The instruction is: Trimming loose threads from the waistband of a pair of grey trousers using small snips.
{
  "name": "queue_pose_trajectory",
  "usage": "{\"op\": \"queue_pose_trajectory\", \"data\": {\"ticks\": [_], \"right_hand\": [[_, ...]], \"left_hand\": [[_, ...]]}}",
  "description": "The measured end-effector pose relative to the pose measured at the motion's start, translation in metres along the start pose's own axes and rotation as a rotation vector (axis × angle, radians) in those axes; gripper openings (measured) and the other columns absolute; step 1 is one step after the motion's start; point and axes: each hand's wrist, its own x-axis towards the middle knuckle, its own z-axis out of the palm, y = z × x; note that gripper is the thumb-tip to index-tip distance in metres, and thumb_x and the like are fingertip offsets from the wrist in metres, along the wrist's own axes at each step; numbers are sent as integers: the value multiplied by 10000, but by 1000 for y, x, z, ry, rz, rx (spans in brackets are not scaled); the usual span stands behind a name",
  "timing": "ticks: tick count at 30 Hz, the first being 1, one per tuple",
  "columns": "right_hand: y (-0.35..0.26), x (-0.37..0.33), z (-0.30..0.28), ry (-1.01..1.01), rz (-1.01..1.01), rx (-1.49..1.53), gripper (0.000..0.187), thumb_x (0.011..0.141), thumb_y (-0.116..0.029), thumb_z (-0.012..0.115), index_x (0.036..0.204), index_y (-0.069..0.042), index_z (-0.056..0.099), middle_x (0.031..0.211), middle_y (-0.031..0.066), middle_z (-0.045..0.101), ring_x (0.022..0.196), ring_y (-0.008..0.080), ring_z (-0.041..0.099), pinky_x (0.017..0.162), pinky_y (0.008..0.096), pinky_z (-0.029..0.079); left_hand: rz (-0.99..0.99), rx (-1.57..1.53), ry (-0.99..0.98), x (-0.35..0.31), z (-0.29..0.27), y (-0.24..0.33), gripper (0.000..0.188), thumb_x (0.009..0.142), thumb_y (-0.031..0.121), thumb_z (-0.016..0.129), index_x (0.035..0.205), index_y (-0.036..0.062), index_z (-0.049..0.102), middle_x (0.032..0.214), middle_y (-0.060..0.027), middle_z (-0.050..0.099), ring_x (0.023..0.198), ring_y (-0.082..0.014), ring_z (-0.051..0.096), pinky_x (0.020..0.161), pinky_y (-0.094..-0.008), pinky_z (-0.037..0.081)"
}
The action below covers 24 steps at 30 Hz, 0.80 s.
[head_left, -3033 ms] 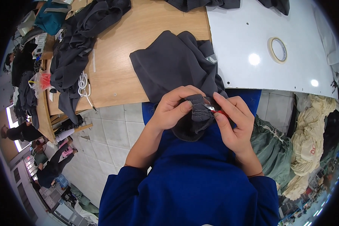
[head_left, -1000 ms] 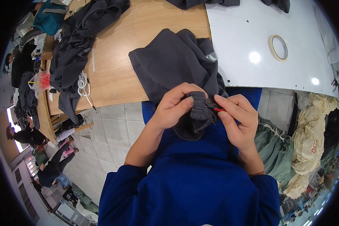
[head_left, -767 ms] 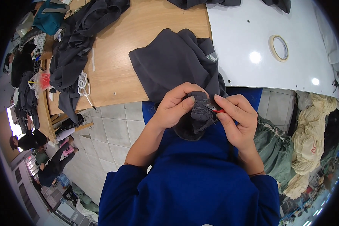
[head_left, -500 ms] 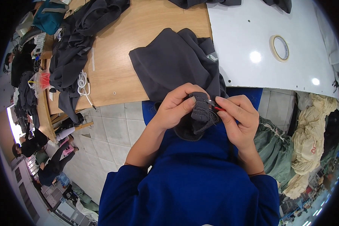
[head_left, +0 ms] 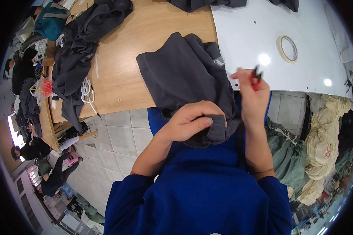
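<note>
A dark grey garment lies over the near edge of the table and hangs down in front of me. My left hand is closed on a gathered edge of it, thumb on top, at lap height. Folds hide the fingers beneath. Up and to the right, apart from the cloth, my right hand is closed around small red-handled thread snips. Their dark ends point away from me. A small pale label shows on the garment's right side.
A roll of tape lies on the white board. More dark garments and a coiled white cord are on the wooden table. Green sacks and cream cloth stand right. People are at far left.
My right hand has moved up and away from the garment with the snips. The gathered edge in my left hand has lowered slightly, and its fingers have shifted round it.
</note>
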Motion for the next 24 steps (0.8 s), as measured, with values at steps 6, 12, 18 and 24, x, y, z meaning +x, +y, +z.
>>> {"op": "queue_pose_trajectory", "data": {"ticks": [6, 12, 18, 24], "right_hand": [[-20, -26, -16, -313, -164, -215, 300, 747, 10, 684, 1043, -18, 645, 743, -26, 625, 545, 23, 395, 492, 169, 319], [-13, -46, -10, -200, -335, -428, 134, 669, 17, 725, 774, -48, 671, 651, 42, 624, 525, 107, 546, 493, 219, 394], [-35, -56, -14, -605, -592, -556, 163, 693, -170, 762, 680, -119, 607, 556, 3, 548, 489, 169, 520, 462, 285, 318], [-36, -54, -21, -816, -424, -395, 278, 661, -246, 804, 820, -95, 631, 608, 17, 559, 516, 151, 524, 493, 258, 360]], "left_hand": [[-110, -33, 360, -6, 1, 2, 162, 881, 65, 535, 1010, -17, 589, 942, -87, 630, 870, -182, 586, 796, -291, 439], [-74, 489, 420, 4, 2, 3, 127, 834, 59, 573, 946, 10, 608, 880, -93, 630, 813, -235, 583, 745, -311, 409], [-25, 479, 511, 5, -10, -4, 126, 864, 74, 559, 950, -7, 604, 918, -103, 632, 826, -218, 588, 767, -297, 430], [122, 252, 422, 6, -18, -3, 197, 966, 154, 455, 1021, -23, 524, 1000, -179, 601, 900, -191, 577, 827, -294, 454]]}}
